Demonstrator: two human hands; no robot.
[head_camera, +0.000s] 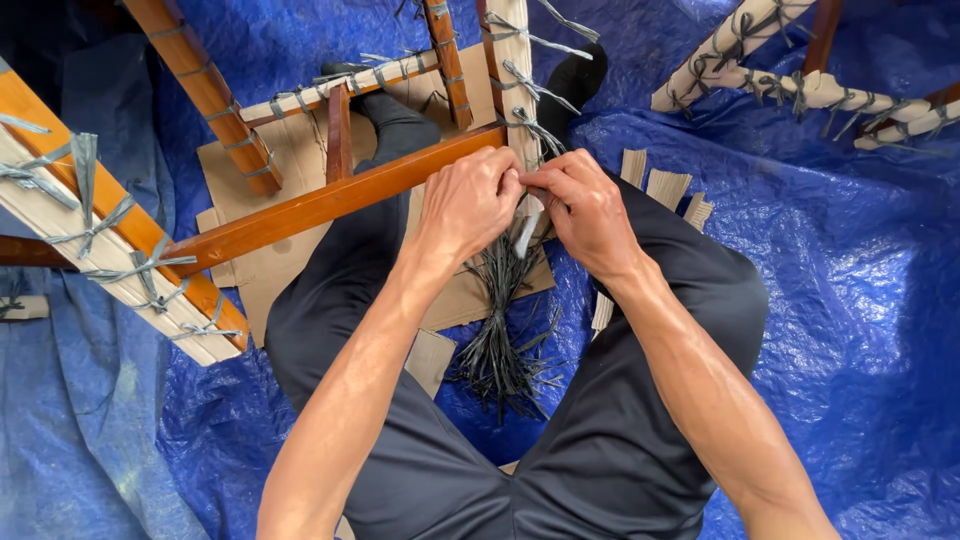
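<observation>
Blue tarpaulin (820, 300) covers the floor, with flattened cardboard (300, 160) laid on it under the work. Item: wooden frame (330, 200), orange-brown rails, pale slats bound on with grey strips; one rail runs from the cardboard's left edge up to its right, ending just in front of my hands. Item: pale upright slat (512, 60), long axis running away from me toward the tarpaulin's far edge, tied with grey strips (535, 125). Item: left hand (468, 205), closed, fingers pinching something at the foot of that slat. Item: right hand (588, 212), closed likewise, fingertips touching the left's; I judge both grip one grey strip, though the strip itself is mostly hidden. Both hands lie equally near the tie point. Item: bundle of spare grey strips (498, 340), between my knees, just below the hands. Item: loose pale slats (665, 185), right of the right hand.
</observation>
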